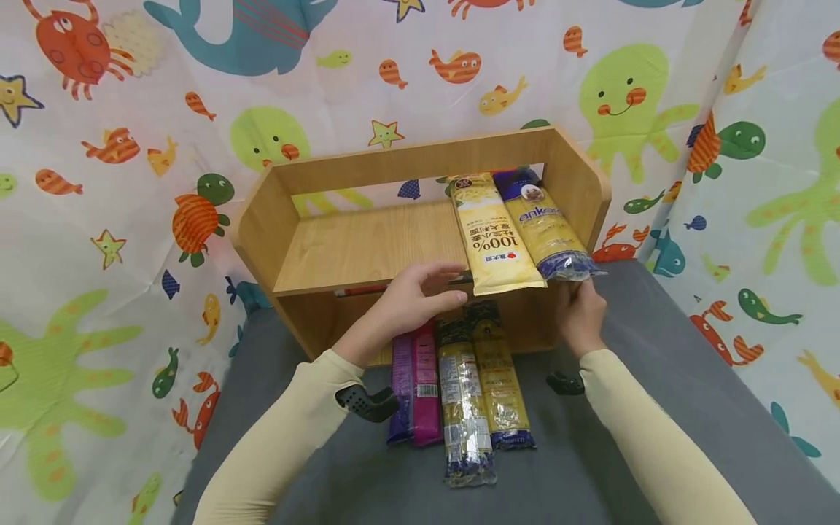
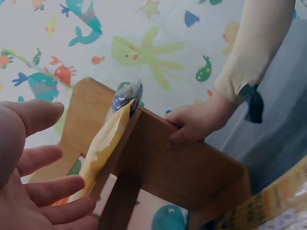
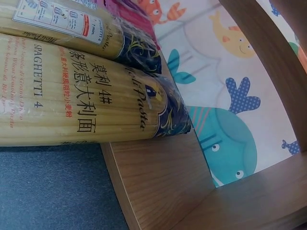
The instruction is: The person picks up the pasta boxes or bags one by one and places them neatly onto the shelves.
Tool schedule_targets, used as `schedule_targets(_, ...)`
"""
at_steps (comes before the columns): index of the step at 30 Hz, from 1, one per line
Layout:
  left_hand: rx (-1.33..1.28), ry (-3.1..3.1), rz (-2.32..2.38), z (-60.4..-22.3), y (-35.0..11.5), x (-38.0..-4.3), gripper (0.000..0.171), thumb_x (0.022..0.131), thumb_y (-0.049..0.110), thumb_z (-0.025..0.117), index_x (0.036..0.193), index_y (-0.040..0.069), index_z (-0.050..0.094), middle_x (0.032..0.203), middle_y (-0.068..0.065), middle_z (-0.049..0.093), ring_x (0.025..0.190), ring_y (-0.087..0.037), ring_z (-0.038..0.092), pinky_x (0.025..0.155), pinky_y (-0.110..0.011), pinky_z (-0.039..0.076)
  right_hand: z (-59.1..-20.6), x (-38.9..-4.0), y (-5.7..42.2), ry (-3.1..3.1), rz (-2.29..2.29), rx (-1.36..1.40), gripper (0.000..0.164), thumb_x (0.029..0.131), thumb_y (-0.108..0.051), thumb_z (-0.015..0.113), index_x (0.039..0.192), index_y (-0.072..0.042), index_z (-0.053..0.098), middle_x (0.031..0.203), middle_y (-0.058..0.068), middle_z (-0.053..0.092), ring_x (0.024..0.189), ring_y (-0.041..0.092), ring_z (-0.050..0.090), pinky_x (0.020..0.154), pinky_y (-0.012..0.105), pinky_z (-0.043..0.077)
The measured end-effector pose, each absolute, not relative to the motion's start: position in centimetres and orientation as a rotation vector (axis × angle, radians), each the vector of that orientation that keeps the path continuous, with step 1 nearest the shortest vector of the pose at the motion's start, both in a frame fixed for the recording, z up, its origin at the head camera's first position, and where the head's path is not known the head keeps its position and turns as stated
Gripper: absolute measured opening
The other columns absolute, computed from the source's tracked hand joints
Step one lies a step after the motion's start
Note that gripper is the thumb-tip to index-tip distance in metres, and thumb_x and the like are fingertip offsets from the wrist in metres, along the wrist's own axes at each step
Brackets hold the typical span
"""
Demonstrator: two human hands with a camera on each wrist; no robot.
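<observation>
The wooden shelf [image 1: 367, 244] stands on the grey table [image 1: 370, 481], and I would judge it stiff and rather heavy when loaded, so the side walls seem the right place to take hold. There the right hand [image 1: 582, 317] grips, its thumb and fingers closed on the front edge of the right wall, as the left wrist view shows. On the upper board lie the cream bag [image 1: 495, 237] and, just beside it, the blue-and-yellow bag [image 1: 538, 219], both with front ends sticking out over the edge. The left hand [image 1: 420, 299] is near the cream bag, with fingers spread, thumb apart and nothing held; whether a fingertip touches the board or the bag, I cannot tell. These bags should be light to middling, stiff along the pasta but slippery on the film, and the pasta could break if bent. I would hold them around the middle with a flat palm, not by the soft crimped end. In the lower space, the front spaghetti bag [image 1: 464, 408], the other spaghetti bag [image 1: 502, 386] and a purple-and-pink bundle [image 1: 426, 394], maybe two packs, reach out over the table. Behind hangs a curtain [image 1: 357, 109] with sea animals
</observation>
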State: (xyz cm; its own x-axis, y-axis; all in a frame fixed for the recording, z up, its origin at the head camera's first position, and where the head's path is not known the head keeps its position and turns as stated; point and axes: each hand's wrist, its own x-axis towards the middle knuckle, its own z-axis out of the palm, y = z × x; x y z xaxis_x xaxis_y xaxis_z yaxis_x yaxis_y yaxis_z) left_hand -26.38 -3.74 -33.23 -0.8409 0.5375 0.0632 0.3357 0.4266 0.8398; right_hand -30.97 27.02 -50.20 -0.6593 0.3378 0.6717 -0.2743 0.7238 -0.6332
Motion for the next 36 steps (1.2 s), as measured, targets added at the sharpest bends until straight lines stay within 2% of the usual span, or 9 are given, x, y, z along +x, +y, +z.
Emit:
schedule_targets(4,0.675,2.405,1.424,-34.7,-6.2,-24.9,0.048,0.100,0.024,0.065,0.146,0.013,0.055,0.145,-0.012,0.061,0.135,-0.028,0.058,0.109,-0.048,0.050,-50.2,-31.0,27.3,-2.109,0.931,-0.063,0.019,0.100,-0.008,0.057,0.106,0.009,0.055,0.083,0.034,0.064,0.070,0.051,0.060,0.060,0.059,0.043)
schedule_targets(10,0.452,2.293,1.568,-39.8,-11.0,-23.2,0.046,0.103,0.022,0.060,0.145,0.006,0.054,0.145,-0.020,0.059,0.133,-0.034,0.058,0.108,-0.051,0.051,-49.9,-30.8,27.1,-2.141,0.953,-0.086,0.021,0.102,-0.010,0.055,0.109,0.009,0.056,0.087,0.035,0.065,0.074,0.050,0.062,0.063,0.059,0.044)
schedule_targets(15,0.155,2.077,1.754,-45.7,-14.9,-21.9,0.052,0.107,0.026,0.051,0.150,-0.002,0.042,0.150,-0.028,0.052,0.134,-0.039,0.057,0.110,-0.055,0.048,-49.5,-31.0,27.0,-2.139,0.938,-0.068,0.021,0.102,-0.011,0.056,0.108,0.009,0.055,0.083,0.034,0.064,0.072,0.050,0.060,0.062,0.059,0.043)
schedule_targets(20,-0.038,1.946,1.838,-50.0,-17.1,-20.6,0.061,0.108,0.031,0.050,0.156,-0.001,0.031,0.153,-0.031,0.045,0.133,-0.039,0.057,0.107,-0.055,0.050,-49.4,-31.1,27.0,-2.145,0.946,-0.075,0.021,0.102,-0.012,0.056,0.108,0.009,0.055,0.082,0.034,0.064,0.072,0.049,0.059,0.062,0.058,0.042)
schedule_targets(26,-0.159,1.895,1.876,-52.2,-17.8,-20.4,0.067,0.107,0.035,0.052,0.158,0.001,0.027,0.154,-0.030,0.045,0.124,-0.030,0.063,0.099,-0.051,0.056,-49.9,-31.2,26.9,-2.116,0.951,-0.072,0.019,0.099,-0.009,0.058,0.105,0.009,0.056,0.083,0.036,0.064,0.073,0.052,0.059,0.065,0.062,0.042)
schedule_targets(33,-0.206,1.906,1.880,-53.3,-17.7,-21.2,0.063,0.107,0.033,0.051,0.157,0.002,0.031,0.152,-0.031,0.046,0.130,-0.040,0.058,0.097,-0.050,0.057,-50.0,-31.0,26.8,-2.099,0.967,-0.078,0.019,0.098,-0.009,0.059,0.102,0.009,0.055,0.082,0.036,0.062,0.074,0.055,0.058,0.065,0.064,0.041)
schedule_targets(36,-0.248,1.902,1.888,-53.9,-17.4,-21.7,0.061,0.106,0.031,0.052,0.156,0.002,0.034,0.151,-0.030,0.049,0.128,-0.040,0.059,0.096,-0.051,0.057,-50.0,-31.0,26.8,-2.109,0.973,-0.085,0.019,0.098,-0.008,0.059,0.103,0.010,0.055,0.083,0.037,0.062,0.076,0.055,0.059,0.066,0.064,0.042)
